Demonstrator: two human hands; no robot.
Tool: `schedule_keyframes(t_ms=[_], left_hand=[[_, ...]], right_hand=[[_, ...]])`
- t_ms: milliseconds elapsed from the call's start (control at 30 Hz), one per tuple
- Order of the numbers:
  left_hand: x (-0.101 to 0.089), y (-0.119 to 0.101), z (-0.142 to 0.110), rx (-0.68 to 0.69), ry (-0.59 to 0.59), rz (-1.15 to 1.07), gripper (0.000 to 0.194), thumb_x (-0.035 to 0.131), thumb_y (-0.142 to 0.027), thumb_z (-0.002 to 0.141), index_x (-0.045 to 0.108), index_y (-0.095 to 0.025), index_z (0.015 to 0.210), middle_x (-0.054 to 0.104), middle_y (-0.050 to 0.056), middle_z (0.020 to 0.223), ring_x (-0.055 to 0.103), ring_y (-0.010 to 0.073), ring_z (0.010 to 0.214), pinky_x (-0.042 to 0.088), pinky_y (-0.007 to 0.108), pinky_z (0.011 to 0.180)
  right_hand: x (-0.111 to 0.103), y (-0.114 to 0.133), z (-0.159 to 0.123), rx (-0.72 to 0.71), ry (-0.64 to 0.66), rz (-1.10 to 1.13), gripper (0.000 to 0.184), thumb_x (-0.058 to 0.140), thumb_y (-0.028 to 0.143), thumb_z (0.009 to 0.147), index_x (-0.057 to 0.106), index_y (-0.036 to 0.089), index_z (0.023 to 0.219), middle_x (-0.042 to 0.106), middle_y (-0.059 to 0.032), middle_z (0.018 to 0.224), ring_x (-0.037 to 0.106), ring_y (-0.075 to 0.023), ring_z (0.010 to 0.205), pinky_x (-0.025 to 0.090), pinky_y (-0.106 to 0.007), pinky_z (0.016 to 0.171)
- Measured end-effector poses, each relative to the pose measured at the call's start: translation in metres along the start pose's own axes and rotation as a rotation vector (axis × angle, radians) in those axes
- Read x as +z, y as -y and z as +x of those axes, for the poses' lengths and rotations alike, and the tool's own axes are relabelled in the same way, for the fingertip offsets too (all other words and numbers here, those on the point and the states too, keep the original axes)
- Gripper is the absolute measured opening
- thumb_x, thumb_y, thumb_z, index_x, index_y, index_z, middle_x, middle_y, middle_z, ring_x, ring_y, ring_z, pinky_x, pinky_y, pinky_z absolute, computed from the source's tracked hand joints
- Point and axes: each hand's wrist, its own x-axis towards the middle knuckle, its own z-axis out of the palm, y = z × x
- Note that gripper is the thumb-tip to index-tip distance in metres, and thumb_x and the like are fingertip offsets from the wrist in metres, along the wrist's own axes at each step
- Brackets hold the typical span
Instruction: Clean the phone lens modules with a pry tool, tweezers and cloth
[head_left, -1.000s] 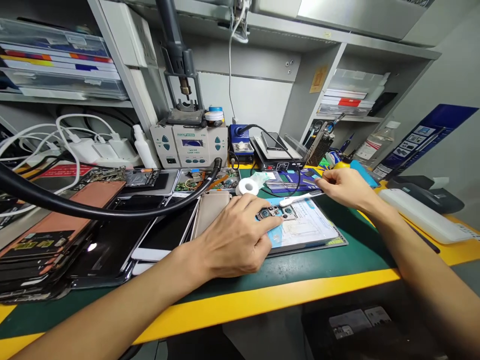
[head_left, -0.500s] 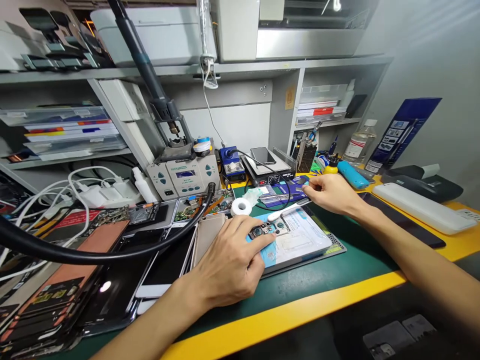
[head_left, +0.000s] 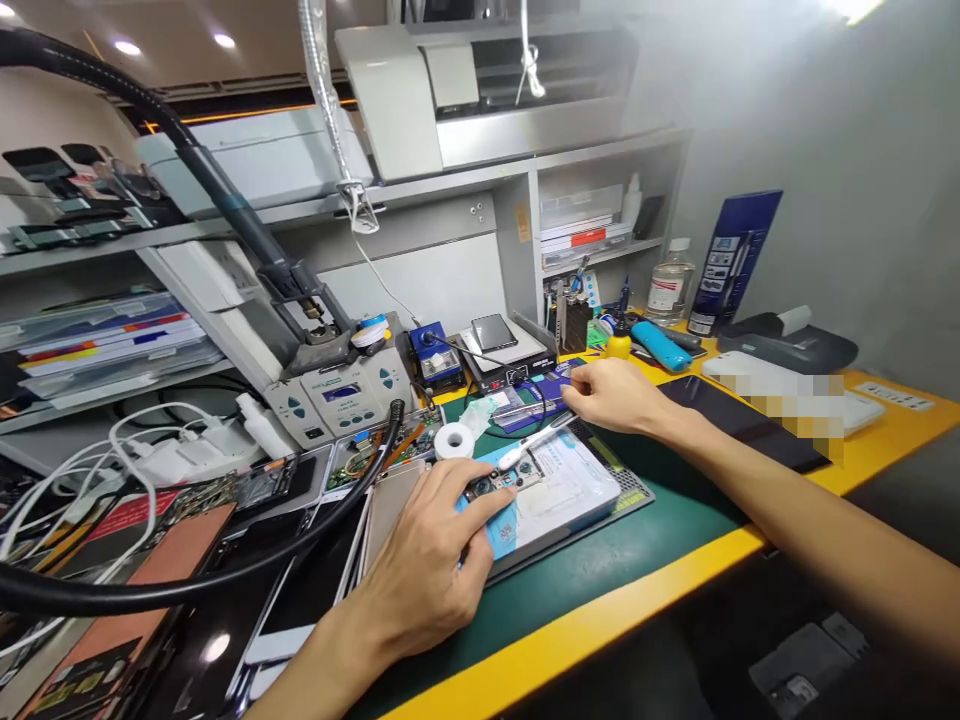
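Note:
My left hand [head_left: 435,545] holds a small metal phone part with round, lens-like openings, a phone camera module [head_left: 529,470] by its look, with thumb and fingers at its near edge. The part lies on a white and blue box [head_left: 566,490]. Above it rests a white-handled tool [head_left: 517,455] with a thin dark end pointing toward my right hand [head_left: 611,395]. That hand is closed in a pinch past the box's far edge, beside a purple card [head_left: 544,405]. What its fingertips hold, if anything, cannot be made out.
A roll of white tape [head_left: 454,442] stands by my left fingers. Phones and phone shells [head_left: 300,590] are stacked at left, under a black hose [head_left: 225,590] from a soldering station [head_left: 341,400]. A dark phone-like slab [head_left: 742,425] and a yellow-capped bottle [head_left: 619,343] are at right.
The view has swung up and to the right, so the bench sits further left. Both hands keep nearly the same places about the box; the phone part stays under my left fingers.

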Motion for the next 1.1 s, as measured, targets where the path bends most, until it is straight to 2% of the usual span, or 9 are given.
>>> schedule_keyframes(t_ms=[200, 467, 700, 933, 1100], left_hand=[[0.005, 0.006, -0.003, 0.012, 0.000, 0.026, 0.045, 0.044, -0.011, 0.096, 0.068, -0.025, 0.132, 0.057, 0.012, 0.138, 0.054, 0.0306, 0.129, 0.049, 0.053, 0.109], [0.013, 0.011, -0.005, -0.003, -0.071, 0.048, 0.045, 0.048, -0.015, 0.094, 0.070, -0.031, 0.130, 0.059, 0.009, 0.137, 0.055, 0.0295, 0.129, 0.051, 0.047, 0.109], [0.011, 0.009, -0.004, 0.013, -0.061, 0.053, 0.045, 0.045, -0.014, 0.095, 0.070, -0.028, 0.130, 0.060, 0.011, 0.133, 0.057, 0.0293, 0.125, 0.053, 0.049, 0.107], [0.013, 0.008, -0.003, 0.004, -0.056, 0.005, 0.045, 0.042, -0.013, 0.096, 0.070, -0.024, 0.130, 0.059, 0.013, 0.133, 0.056, 0.0307, 0.125, 0.052, 0.054, 0.106], [0.011, 0.005, -0.001, 0.003, -0.080, -0.026, 0.045, 0.045, -0.011, 0.093, 0.071, -0.022, 0.128, 0.060, 0.014, 0.131, 0.056, 0.0306, 0.122, 0.053, 0.052, 0.104]], right_hand=[[0.001, 0.005, -0.003, -0.005, -0.001, -0.011, 0.032, 0.054, 0.030, 0.089, 0.058, 0.021, 0.059, 0.064, -0.0039, 0.062, 0.050, -0.0167, 0.059, 0.027, -0.031, 0.059], [0.006, 0.009, -0.004, -0.029, -0.017, 0.037, 0.048, 0.050, 0.047, 0.099, 0.056, 0.021, 0.059, 0.061, -0.0028, 0.059, 0.049, -0.0150, 0.057, 0.027, -0.030, 0.057], [0.008, 0.010, -0.006, -0.045, -0.002, 0.073, 0.046, 0.057, 0.048, 0.096, 0.052, 0.021, 0.058, 0.055, 0.0006, 0.057, 0.047, -0.0138, 0.056, 0.027, -0.030, 0.057], [0.009, 0.010, -0.007, -0.071, -0.001, 0.078, 0.053, 0.057, 0.056, 0.095, 0.048, 0.022, 0.055, 0.051, 0.0016, 0.054, 0.043, -0.0131, 0.055, 0.026, -0.030, 0.057], [0.011, 0.009, -0.006, -0.083, -0.024, 0.080, 0.055, 0.054, 0.058, 0.096, 0.044, 0.022, 0.054, 0.045, 0.0037, 0.053, 0.038, -0.0125, 0.053, 0.024, -0.031, 0.056]])
